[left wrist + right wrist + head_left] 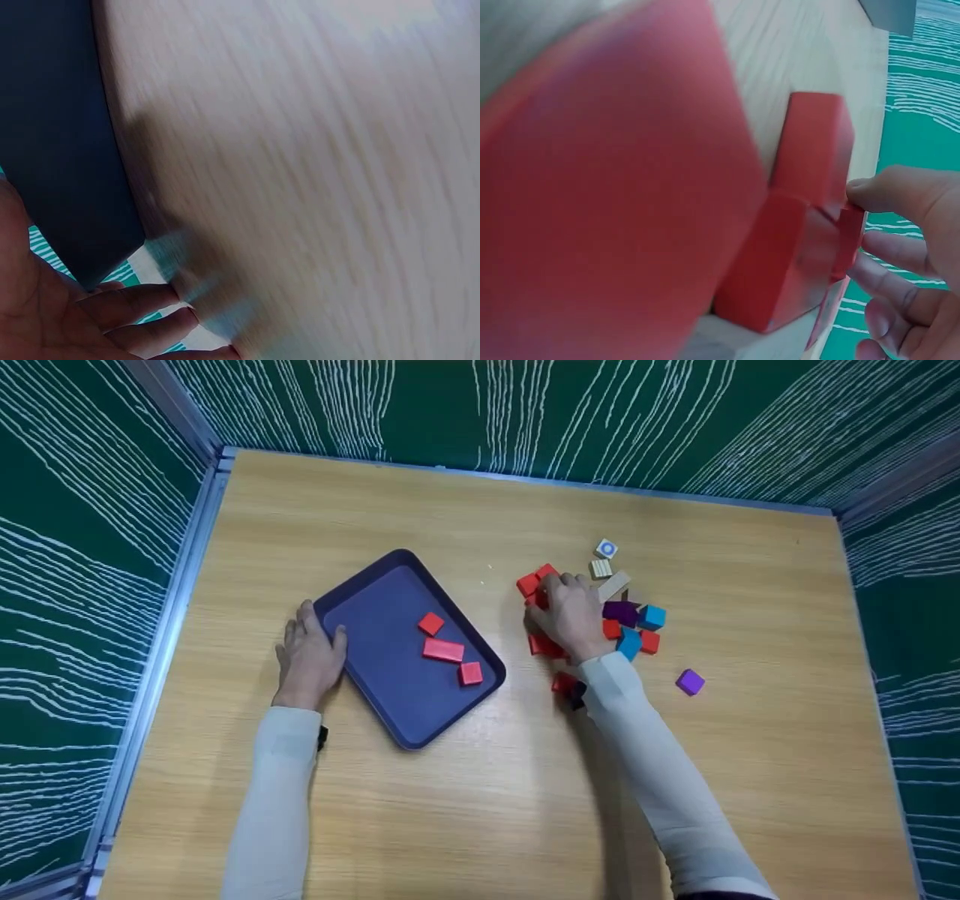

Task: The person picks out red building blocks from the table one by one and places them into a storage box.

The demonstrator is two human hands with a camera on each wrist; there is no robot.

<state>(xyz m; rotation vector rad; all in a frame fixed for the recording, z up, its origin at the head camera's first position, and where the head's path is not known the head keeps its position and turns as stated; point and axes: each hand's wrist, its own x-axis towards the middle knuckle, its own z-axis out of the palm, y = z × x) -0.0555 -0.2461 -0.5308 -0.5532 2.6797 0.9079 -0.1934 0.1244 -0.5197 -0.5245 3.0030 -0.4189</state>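
A dark blue tray [390, 690] lies at an angle on the table, holding a long red block [443, 650] and two red cubes [470, 673]. My left hand [307, 660] rests against the tray's left corner, its fingers fairly straight; the left wrist view shows the hand [82, 315] by the tray's wall [67, 135]. Over the loose blocks to the right of the tray, my right hand [574, 615] pinches a red block [850, 238] between thumb and fingers. Other red blocks [810, 150] stand close beside it, one large and blurred [615, 195] near the camera.
Around the right hand lie a dark purple block [621, 613], blue cubes [652, 617], a plain wooden block [613, 586] and a cube with a blue ring [607, 548]. A purple cube [690, 682] sits apart at the right. Green walls with white lines [435, 412] border the table.
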